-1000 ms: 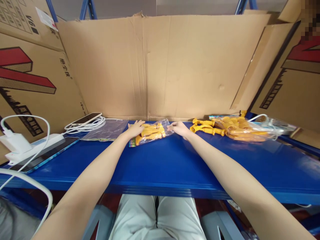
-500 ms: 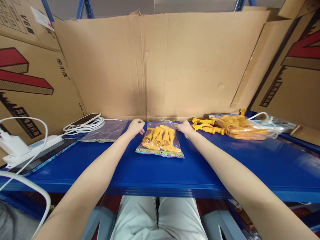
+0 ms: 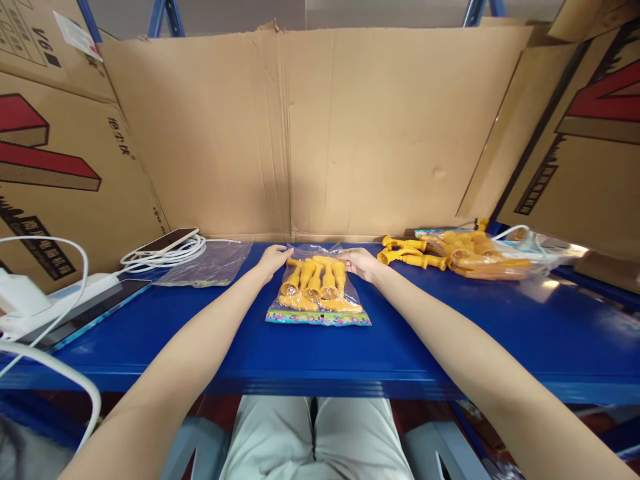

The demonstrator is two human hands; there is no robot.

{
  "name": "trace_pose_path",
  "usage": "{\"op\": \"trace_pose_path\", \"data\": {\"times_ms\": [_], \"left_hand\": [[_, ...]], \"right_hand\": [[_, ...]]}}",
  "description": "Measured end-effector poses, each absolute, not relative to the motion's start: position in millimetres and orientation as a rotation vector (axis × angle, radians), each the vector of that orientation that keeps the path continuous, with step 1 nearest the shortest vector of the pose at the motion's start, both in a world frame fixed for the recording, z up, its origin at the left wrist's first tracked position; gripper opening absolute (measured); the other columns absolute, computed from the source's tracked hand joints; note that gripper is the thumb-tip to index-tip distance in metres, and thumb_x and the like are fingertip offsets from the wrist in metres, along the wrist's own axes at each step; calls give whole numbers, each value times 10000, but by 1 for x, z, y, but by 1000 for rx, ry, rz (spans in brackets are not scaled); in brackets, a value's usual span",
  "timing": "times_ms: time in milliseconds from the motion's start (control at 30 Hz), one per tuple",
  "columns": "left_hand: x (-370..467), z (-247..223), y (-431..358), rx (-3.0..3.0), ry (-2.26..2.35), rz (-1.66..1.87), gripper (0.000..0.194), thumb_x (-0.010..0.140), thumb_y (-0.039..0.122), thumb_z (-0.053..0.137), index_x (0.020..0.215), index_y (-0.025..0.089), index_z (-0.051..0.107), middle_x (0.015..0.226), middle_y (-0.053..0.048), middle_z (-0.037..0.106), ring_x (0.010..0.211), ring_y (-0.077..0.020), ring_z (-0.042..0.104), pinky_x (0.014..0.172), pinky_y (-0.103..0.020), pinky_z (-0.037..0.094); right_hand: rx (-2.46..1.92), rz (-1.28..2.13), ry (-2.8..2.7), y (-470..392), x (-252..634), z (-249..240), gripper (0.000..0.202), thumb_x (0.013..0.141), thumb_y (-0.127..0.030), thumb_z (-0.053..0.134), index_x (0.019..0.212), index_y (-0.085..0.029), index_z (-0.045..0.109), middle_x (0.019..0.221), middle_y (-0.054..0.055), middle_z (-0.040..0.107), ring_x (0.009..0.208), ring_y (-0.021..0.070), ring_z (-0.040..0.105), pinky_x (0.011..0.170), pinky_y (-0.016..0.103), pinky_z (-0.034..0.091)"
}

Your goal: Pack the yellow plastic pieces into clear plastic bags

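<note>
A clear plastic bag (image 3: 319,319) with a colourful printed strip along its near edge lies on the blue shelf in front of me. Inside it are several yellow plastic pieces (image 3: 314,287) with flared, cup-like ends; their exact kind I cannot make out. My left hand (image 3: 273,259) pinches the bag's far left corner between thumb and fingers. At the far right corner, my right hand (image 3: 361,263) grips the bag the same way. Right of that hand lie several loose yellow pieces (image 3: 407,253).
Another bag of yellow pieces (image 3: 480,253) lies at the right. To the left are a flat clear bag (image 3: 205,263), a coiled white cable (image 3: 165,257), phones (image 3: 100,313) and a white power strip (image 3: 95,287). Cardboard (image 3: 380,133) walls the back of the shelf (image 3: 320,367).
Both hands have closed on the far corners of the bag. The bag has shifted slightly toward me, its yellow pieces sitting more evenly. The view has tilted a little.
</note>
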State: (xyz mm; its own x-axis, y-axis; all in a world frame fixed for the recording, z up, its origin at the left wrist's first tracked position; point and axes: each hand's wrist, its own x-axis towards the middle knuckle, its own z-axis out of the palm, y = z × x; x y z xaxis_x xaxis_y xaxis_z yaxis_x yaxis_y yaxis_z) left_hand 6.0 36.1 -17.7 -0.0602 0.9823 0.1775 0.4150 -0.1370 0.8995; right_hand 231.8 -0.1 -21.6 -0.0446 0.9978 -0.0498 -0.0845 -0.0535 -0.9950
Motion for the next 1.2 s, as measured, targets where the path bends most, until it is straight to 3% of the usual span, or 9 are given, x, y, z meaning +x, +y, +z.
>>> {"op": "trace_pose_path", "data": {"times_ms": [100, 200, 400, 500, 667, 833, 1000, 1200], "left_hand": [[-1, -17, 38, 1608, 1534, 1187, 148, 616, 275, 714, 637, 155, 631, 783, -79, 718, 879, -235, 650, 806, -310, 473], [-5, -15, 36, 1593, 1530, 1204, 169, 593, 207, 717, 525, 166, 568, 702, -64, 705, 859, -224, 647, 805, -307, 466], [-10, -8, 27, 1435, 1200, 1109, 229, 606, 192, 738, 599, 170, 510, 642, -33, 697, 736, -174, 667, 763, -301, 485], [-13, -7, 24, 1444, 1088, 1065, 235, 560, 196, 782, 671, 152, 580, 667, -38, 707, 722, -170, 674, 782, -305, 494], [-25, -8, 27, 1483, 1005, 986, 417, 487, 213, 830, 874, 130, 700, 745, -59, 728, 753, -188, 682, 852, -351, 497], [-33, -8, 30, 1505, 975, 950, 330, 487, 207, 820, 796, 137, 730, 792, -73, 736, 819, -199, 680, 886, -365, 494], [-29, -7, 32, 1666, 1063, 950, 116, 558, 116, 707, 668, 146, 722, 712, -51, 726, 710, -165, 667, 781, -323, 525], [-17, -7, 30, 2061, 1301, 1005, 232, 637, 10, 468, 600, 142, 654, 550, 3, 636, 539, -107, 573, 601, -237, 471]], "right_hand": [[-1229, 1320, -1095, -6, 227, -17, 115, 766, -30, 603, 696, -115, 569, 533, 8, 589, 467, 72, 542, 479, 175, 482], [-1250, 1338, -1103, -11, 228, -12, 141, 786, -5, 568, 695, -113, 574, 527, 4, 591, 453, 66, 542, 464, 164, 472], [-1246, 1386, -1144, -13, 240, -7, 147, 738, 26, 597, 715, -119, 586, 610, 38, 667, 506, 84, 598, 513, 183, 503], [-1180, 1380, -1154, -13, 243, -7, 124, 747, -8, 604, 735, -131, 595, 680, 54, 699, 579, 95, 638, 563, 184, 517], [-1142, 1345, -1214, -11, 244, -9, 165, 718, 3, 600, 802, -129, 652, 697, 56, 709, 605, 100, 651, 595, 182, 521], [-1141, 1347, -1212, -12, 247, -6, 163, 702, 18, 564, 694, -130, 630, 671, 59, 698, 591, 101, 646, 589, 188, 521], [-1190, 1254, -1375, -12, 247, -7, 193, 639, 40, 544, 588, -143, 576, 570, 17, 642, 510, 83, 595, 557, 188, 491], [-1352, 899, -1721, -10, 244, -7, 214, 632, 6, 468, 509, -154, 539, 456, -24, 538, 452, 80, 522, 455, 172, 371]]}}
